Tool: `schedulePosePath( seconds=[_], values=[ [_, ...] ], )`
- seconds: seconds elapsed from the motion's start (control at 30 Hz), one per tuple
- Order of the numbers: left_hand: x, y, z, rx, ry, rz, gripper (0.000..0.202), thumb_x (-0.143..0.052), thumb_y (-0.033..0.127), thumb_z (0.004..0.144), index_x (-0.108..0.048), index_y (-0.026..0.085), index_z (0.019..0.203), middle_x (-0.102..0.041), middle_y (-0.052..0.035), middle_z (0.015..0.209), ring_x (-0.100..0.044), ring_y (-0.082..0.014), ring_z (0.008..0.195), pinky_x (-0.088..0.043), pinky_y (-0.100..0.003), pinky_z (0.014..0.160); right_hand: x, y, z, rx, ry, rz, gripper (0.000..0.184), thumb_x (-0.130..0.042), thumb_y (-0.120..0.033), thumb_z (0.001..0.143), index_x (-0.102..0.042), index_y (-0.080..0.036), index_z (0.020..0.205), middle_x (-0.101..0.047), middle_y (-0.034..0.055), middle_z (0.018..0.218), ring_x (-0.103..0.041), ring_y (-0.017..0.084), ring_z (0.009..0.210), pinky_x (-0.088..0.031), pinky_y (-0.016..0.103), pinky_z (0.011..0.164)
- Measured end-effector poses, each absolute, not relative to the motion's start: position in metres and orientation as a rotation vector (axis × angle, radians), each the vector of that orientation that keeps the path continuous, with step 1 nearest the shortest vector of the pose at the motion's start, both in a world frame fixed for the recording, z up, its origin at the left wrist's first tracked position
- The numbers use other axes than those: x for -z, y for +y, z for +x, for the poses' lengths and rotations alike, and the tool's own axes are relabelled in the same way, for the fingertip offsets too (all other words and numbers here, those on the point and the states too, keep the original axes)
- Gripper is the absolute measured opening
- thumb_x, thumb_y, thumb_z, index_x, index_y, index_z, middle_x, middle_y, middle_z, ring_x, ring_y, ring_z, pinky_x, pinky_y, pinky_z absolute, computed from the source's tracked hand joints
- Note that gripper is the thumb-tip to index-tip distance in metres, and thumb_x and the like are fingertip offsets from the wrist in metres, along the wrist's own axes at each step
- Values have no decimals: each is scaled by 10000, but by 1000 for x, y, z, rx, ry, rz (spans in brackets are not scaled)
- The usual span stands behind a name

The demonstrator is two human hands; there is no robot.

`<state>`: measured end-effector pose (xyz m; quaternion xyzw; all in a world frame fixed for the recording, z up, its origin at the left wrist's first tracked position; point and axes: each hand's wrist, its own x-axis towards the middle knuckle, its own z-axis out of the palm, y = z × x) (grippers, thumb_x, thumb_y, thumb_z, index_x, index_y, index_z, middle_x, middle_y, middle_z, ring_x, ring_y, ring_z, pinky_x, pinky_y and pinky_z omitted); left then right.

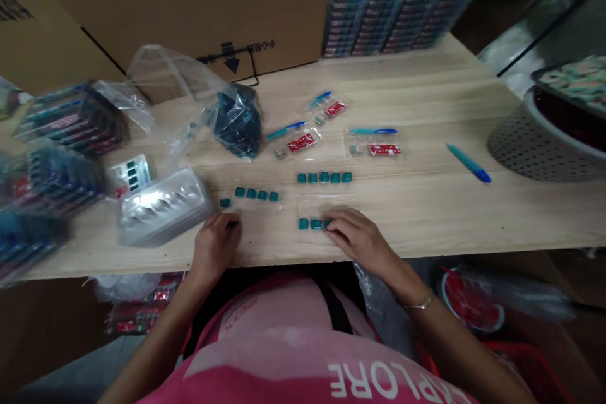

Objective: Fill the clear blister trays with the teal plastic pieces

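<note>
My right hand (pixel 360 238) has its fingertips closed on a small teal block at the end of a short row in a clear plastic tray (pixel 315 207). Two teal blocks (pixel 309 224) sit uncovered to the left of those fingers. Near the table's front edge, my left hand (pixel 215 243) is closed, thumb against the fingers; whatever it may hold is hidden. Just above it lies a single teal block (pixel 225 202). Another clear tray with several teal blocks (pixel 257 194) is between the hands, and a further row of teal blocks (pixel 324 177) lies behind the right hand's tray.
A stack of clear plastic trays (pixel 163 208) stands left of my left hand. Behind are a bag of teal blocks (pixel 237 120) and trays with blue pens and red pieces (pixel 384 149). A loose pen (pixel 468 163) and a grey basket (pixel 525 139) are right. A cardboard box (pixel 189 6) stands behind.
</note>
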<state>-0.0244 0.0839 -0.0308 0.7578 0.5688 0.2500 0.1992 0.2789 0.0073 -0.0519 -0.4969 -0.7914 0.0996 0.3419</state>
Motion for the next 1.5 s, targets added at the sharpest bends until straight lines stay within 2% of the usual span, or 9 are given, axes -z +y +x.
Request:
schedulePosePath(
  seconds=[0.1, 0.27, 0.5, 0.63, 0.77, 0.93, 1.2, 1.3, 1.5],
  values=[
    [19, 68, -8, -754, 1365, 1677, 150, -659, 273, 710, -623, 174, 817, -633, -10, 732, -602, -146, 663, -496, -261, 642, 38, -3, 257, -151, -2012, -1294, 56, -593, -202, 891, -630, -192, 932, -696, 103, 1018, -652, 218, 920, -533, 393, 816],
    [8, 46, 36, -598, 908, 1142, 250, -771, 226, 613, -574, 158, 752, -603, 21, 708, -563, -91, 627, -465, -201, 597, 30, -17, 209, -481, -1807, -1116, 103, -592, -208, 875, -574, -193, 975, -654, 73, 935, -633, 163, 870, -545, 282, 760],
    [16, 43, 57, -640, 870, 1223, 237, -763, 206, 654, -531, 160, 679, -534, 52, 615, -488, -62, 550, -409, -168, 534, 39, -22, 207, -560, -1651, -1165, 95, -573, -151, 848, -560, -210, 921, -648, 45, 871, -637, 151, 813, -538, 262, 714],
    [13, 47, 58, -615, 749, 1602, 151, -693, 258, 769, -623, 182, 880, -641, -34, 869, -617, -160, 817, -513, -295, 744, 30, -24, 241, -478, -1689, -1247, 121, -571, -141, 849, -592, -210, 945, -679, 40, 864, -652, 150, 789, -535, 258, 685],
    [26, 58, 60, -593, 786, 2287, 198, -599, 193, 831, -656, 176, 1020, -611, -140, 1194, -561, -285, 1108, -461, -489, 943, 34, -13, 288, -295, -1866, -1429, 138, -545, -176, 908, -644, -209, 998, -710, 64, 902, -661, 187, 838, -545, 329, 732],
    [41, 65, 57, -535, 765, 2571, 177, -557, 185, 857, -634, 153, 1013, -611, -153, 1207, -574, -279, 1110, -496, -469, 933, 49, -2, 309, -300, -1991, -1398, 147, -558, -221, 920, -681, -214, 1000, -731, 56, 911, -674, 194, 843, -556, 359, 769],
    [30, 90, 0, -375, 1804, 2572, 215, -454, 55, 823, -608, 127, 955, -604, -177, 1145, -590, -296, 1039, -496, -455, 901, 57, -8, 301, -247, -1968, -1424, 191, -564, -232, 905, -654, -195, 1069, -698, 100, 996, -654, 246, 934, -550, 430, 810],
    [33, 91, -9, -220, 1736, 2612, 220, -435, 28, 803, -603, 153, 872, -633, -140, 976, -597, -281, 949, -503, -419, 865, 51, -10, 297, -181, -1907, -1414, 186, -572, -219, 893, -657, -193, 1056, -676, 121, 1052, -636, 258, 980, -546, 433, 811],
    [25, 79, -10, -532, 1485, 2331, 182, -493, 117, 790, -627, 168, 902, -667, -70, 830, -631, -203, 740, -532, -322, 705, 26, -19, 264, -214, -1831, -1331, 184, -531, -131, 892, -658, -226, 985, -701, 69, 926, -650, 200, 850, -545, 354, 737]
  ],
)
